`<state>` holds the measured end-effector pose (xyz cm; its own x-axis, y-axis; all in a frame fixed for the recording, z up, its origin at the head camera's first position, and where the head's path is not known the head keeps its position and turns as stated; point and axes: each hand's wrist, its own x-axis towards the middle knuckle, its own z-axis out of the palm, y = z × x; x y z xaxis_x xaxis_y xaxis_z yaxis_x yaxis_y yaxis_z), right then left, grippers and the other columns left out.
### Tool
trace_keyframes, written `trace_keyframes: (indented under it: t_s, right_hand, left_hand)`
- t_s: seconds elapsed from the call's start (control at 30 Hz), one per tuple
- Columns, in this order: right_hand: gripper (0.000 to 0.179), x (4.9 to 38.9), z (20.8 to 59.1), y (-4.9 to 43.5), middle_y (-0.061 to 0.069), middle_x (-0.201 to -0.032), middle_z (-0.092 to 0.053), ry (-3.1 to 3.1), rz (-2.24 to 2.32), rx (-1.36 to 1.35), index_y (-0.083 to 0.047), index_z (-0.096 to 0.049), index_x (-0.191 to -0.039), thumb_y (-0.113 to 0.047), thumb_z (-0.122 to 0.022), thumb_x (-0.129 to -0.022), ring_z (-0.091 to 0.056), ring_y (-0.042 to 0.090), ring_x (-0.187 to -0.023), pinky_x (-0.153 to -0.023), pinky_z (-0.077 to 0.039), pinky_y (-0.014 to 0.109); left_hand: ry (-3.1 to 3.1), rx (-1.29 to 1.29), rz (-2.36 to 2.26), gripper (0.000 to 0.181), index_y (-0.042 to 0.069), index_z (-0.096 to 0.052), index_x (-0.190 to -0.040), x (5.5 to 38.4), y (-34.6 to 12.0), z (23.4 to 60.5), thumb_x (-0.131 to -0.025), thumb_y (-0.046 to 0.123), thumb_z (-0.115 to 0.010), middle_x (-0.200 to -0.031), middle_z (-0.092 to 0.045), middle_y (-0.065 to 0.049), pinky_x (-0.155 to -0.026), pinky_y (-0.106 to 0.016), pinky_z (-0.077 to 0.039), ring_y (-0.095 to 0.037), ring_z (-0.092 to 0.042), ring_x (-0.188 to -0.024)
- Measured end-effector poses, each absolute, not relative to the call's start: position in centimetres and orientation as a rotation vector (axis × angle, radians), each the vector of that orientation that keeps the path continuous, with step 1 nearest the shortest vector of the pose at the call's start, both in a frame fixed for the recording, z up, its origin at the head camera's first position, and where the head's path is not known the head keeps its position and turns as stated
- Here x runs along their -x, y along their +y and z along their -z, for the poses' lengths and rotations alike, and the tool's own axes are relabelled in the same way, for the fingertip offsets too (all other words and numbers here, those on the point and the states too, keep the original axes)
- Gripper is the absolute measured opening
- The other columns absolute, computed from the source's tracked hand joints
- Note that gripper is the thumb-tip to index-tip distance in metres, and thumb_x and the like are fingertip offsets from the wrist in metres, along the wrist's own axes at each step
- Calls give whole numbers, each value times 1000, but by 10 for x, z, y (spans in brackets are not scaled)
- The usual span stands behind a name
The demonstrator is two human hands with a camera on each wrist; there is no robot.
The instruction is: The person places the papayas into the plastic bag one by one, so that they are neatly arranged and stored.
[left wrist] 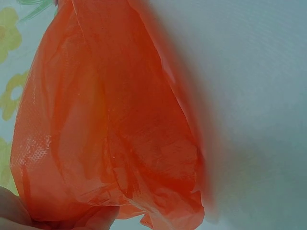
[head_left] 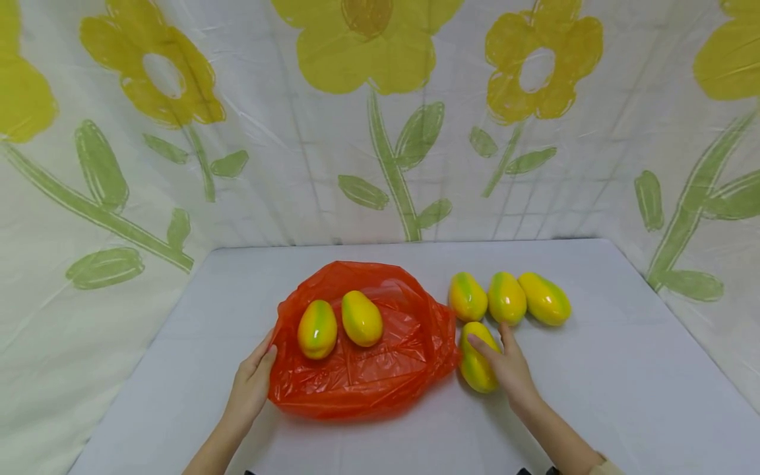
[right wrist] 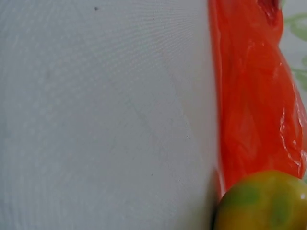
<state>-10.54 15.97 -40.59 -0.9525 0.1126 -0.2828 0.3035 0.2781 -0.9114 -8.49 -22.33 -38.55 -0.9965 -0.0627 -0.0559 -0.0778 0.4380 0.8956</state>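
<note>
A red plastic bag (head_left: 380,396) lies with its mouth spread wide, two glossy yellow-green papayas inside: one on the left (head_left: 317,330), one beside it (head_left: 362,319). My left hand (head_left: 252,382) grips the bag's left edge; the left wrist view has the thin red plastic (left wrist: 105,120) gathered at the fingers. Just right of the bag, my right hand (head_left: 513,369) holds another papaya (head_left: 477,369), thumb over its upper side. In the right wrist view this papaya's end (right wrist: 264,206) shows low in the corner, in front of the bag's side (right wrist: 254,105).
Behind the right hand three more papayas stand in a row: left (head_left: 468,297), middle (head_left: 507,298) and right (head_left: 545,299). All rest on a pale table (head_left: 623,369). A curtain printed with flowers (head_left: 285,165) hangs along the table's back and sides.
</note>
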Motion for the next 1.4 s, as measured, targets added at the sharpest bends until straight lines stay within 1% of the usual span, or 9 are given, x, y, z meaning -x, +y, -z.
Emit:
trace_keyframes:
  t_s: [0.47,0.87,1.17,1.4]
  right_hand:
    - [92,107,414,158,29,-157,-6,2375,1694,-380,5,1,-153,-41,-55,-96,-6,48,-143,-113,-7,65]
    - [88,107,416,156,32,-155,-12,2378,1689,-367,6,-7,-153,-41,-54,-96,-15,49,-140,-111,-11,67]
    - [85,106,414,156,32,-154,-14,2374,1680,-371,6,-8,-152,-40,-53,-96,-16,49,-139,-111,-11,67]
    - [85,105,415,156,32,-154,-14,2363,1699,-374,6,-9,-152,-39,-54,-96,-17,49,-139,-111,-10,67]
  left_hand:
    - [2638,133,-1659,50,-3,-23,-151,84,-224,386,-107,20,-32,-155,-22,-23,-113,-55,-23,-42,-19,-143]
    - [2638,131,-1646,51,-2,-22,-152,85,-224,386,-108,21,-32,-156,-21,-22,-112,-55,-24,-42,-19,-143]
    - [2638,124,-1658,50,-2,-23,-152,84,-224,386,-107,20,-31,-155,-22,-23,-112,-56,-25,-42,-20,-143]
    - [2635,140,-1653,50,-2,-23,-152,85,-224,386,-107,20,-32,-156,-22,-23,-113,-55,-23,-42,-19,-143]
